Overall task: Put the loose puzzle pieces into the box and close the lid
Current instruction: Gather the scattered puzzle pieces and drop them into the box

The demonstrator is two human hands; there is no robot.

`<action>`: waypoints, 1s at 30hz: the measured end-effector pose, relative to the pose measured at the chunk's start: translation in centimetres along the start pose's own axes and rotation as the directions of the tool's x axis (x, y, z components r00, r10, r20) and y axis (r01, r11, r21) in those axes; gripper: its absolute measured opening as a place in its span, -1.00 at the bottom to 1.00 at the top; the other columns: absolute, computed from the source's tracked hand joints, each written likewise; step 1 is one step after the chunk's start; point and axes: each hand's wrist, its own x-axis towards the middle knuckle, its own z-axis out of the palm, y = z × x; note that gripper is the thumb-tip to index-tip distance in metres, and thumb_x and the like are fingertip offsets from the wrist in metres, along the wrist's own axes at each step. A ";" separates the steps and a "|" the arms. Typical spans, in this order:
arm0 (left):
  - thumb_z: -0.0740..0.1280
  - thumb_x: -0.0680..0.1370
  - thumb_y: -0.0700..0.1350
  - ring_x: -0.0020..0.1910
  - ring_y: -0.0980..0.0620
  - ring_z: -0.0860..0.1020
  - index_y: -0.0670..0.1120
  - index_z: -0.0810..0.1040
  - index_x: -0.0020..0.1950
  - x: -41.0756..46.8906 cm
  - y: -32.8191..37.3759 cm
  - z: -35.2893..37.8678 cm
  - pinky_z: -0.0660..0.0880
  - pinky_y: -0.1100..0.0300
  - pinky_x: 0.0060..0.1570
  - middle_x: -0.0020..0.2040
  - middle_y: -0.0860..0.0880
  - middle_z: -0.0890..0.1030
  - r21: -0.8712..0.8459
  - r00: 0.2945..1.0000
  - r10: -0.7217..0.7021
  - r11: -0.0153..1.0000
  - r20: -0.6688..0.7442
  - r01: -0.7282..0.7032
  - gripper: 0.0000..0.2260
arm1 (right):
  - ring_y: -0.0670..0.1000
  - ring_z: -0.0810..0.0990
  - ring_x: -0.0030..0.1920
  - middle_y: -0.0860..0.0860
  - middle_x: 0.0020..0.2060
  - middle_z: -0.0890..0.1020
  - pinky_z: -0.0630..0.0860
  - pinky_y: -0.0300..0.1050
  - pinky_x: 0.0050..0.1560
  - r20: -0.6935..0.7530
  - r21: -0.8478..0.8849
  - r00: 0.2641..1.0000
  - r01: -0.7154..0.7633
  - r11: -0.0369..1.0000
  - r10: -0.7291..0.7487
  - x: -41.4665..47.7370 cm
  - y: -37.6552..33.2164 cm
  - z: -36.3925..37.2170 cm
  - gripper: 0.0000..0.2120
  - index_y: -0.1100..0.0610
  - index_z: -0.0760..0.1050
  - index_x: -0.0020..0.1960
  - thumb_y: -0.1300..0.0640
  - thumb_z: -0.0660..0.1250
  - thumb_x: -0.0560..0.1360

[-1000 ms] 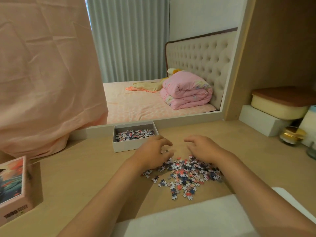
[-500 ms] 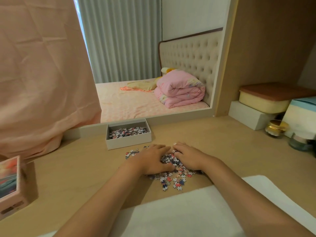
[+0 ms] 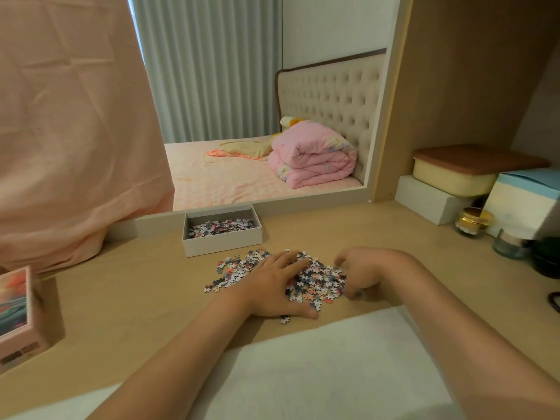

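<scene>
Heaped tighter now, small multicoloured pieces (image 3: 321, 281); left hand (image 3: 271, 287) lies flat on them, right hand (image 3: 368, 271) curls alongside, grip unclear.

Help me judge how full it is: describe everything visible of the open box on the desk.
The box is shallow, rectangular, pale grey-white, cardboard by the look, and open at the top. It stands flat at the back of the wooden desk, close to the pale ledge. A thin, uneven layer of puzzle pieces lies inside, well below the rim. The loose pile lies just in front; neither the left hand nor the right hand touches it.
</scene>
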 end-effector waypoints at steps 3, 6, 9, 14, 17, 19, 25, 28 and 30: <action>0.27 0.37 0.48 0.56 0.04 -0.02 0.17 0.04 0.58 -0.1 0.0 -0.4 -0.03 -0.05 0.52 0.60 0.08 0.02 0.006 0.999 -0.042 0.999 -0.015 0.042 -0.11 | 0.08 0.66 -0.17 0.09 0.09 0.58 0.63 -0.05 -0.17 -0.036 0.061 0.996 0.087 0.994 -0.085 0.6 -1.1 0.9 -0.33 0.01 0.40 0.40 0.34 0.46 0.35; 0.27 0.38 0.47 0.55 0.01 0.05 0.12 0.06 0.59 -0.2 -0.6 -0.8 0.04 -0.07 0.51 0.58 0.06 0.11 -0.019 0.996 -0.084 0.996 -0.023 0.084 -0.11 | 0.12 0.66 -0.14 0.09 0.05 0.58 0.64 0.01 -0.15 -0.039 0.178 0.989 0.146 0.973 -0.141 1.7 -2.5 1.7 -0.39 0.03 0.45 0.37 0.36 0.46 0.37; 0.30 0.39 0.44 0.55 -0.01 0.05 0.12 0.05 0.59 -0.7 -1.6 -1.1 0.03 -0.06 0.51 0.58 0.06 0.13 -0.013 0.992 -0.118 0.993 -0.037 0.117 -0.12 | 0.03 0.60 -0.27 0.01 -0.07 0.55 0.64 -0.01 -0.18 -0.039 0.166 0.968 0.251 0.954 -0.248 2.5 -4.0 2.0 -0.40 0.07 0.46 0.38 0.34 0.51 0.39; 0.29 0.34 0.50 0.56 0.00 -0.04 0.20 0.00 0.58 -1.9 -2.2 -1.7 -0.02 -0.10 0.52 0.60 0.10 0.02 -0.014 0.991 -0.130 0.992 -0.026 0.129 -0.07 | -0.03 0.56 -0.20 -0.02 -0.13 0.57 0.56 -0.10 -0.14 -0.128 0.094 0.932 0.351 0.932 -0.338 2.7 -5.0 0.5 -0.52 0.08 0.52 0.28 0.32 0.47 0.40; 0.31 0.26 0.53 0.57 0.02 -0.16 0.24 -0.10 0.57 -2.2 -1.3 -1.7 -0.12 -0.15 0.52 0.60 0.13 -0.11 0.010 0.995 -0.059 0.998 0.076 0.058 0.02 | 0.04 0.59 -0.28 0.03 -0.12 0.64 0.60 -0.05 -0.24 -0.067 0.036 0.974 0.221 0.975 -0.218 2.0 -4.0 -0.6 -0.65 0.02 0.56 0.03 0.22 0.56 0.32; 0.32 0.26 0.52 0.56 0.03 -0.22 0.25 -0.16 0.57 -2.3 -0.9 -1.2 -0.20 -0.11 0.51 0.60 0.12 -0.18 0.037 0.993 -0.035 0.999 0.111 0.031 0.04 | 0.10 0.52 -0.39 0.10 -0.21 0.66 0.53 -0.05 -0.36 0.056 -0.007 0.994 0.091 0.996 -0.091 1.2 -3.2 -0.8 -0.63 0.14 0.50 -0.06 0.19 0.62 0.26; 0.29 0.35 0.48 0.57 0.04 -0.11 0.15 0.00 0.59 -2.1 -1.9 -0.7 -0.11 -0.05 0.53 0.60 0.09 -0.02 0.021 0.997 -0.030 0.999 -0.065 0.031 -0.06 | 0.09 0.55 -0.44 0.15 -0.37 0.63 0.58 -0.08 -0.33 0.102 0.054 0.994 0.033 0.998 -0.039 0.7 -3.4 0.7 -0.67 0.23 0.59 -0.09 0.19 0.66 0.27; 0.23 0.41 0.47 0.57 0.03 -0.03 0.14 0.07 0.58 -2.4 -2.7 -0.8 -0.06 -0.01 0.52 0.60 0.08 0.05 0.054 0.992 -0.056 0.997 -0.109 0.062 -0.15 | 0.03 0.61 -0.42 0.16 -0.33 0.66 0.63 -0.12 -0.32 0.055 0.148 0.990 0.123 0.981 -0.132 0.9 -5.1 1.7 -0.78 0.28 0.59 -0.03 0.30 0.56 0.38; 0.19 0.44 0.44 0.56 0.03 0.01 0.14 0.09 0.58 -2.9 -3.2 -1.0 0.00 -0.01 0.52 0.59 0.08 0.08 0.055 0.989 -0.074 0.995 -0.128 0.081 -0.21 | 0.00 0.59 -0.48 0.16 -0.34 0.65 0.61 -0.15 -0.38 0.011 0.215 0.982 0.184 0.959 -0.191 1.2 -6.1 2.4 -0.83 0.25 0.57 -0.07 0.37 0.51 0.41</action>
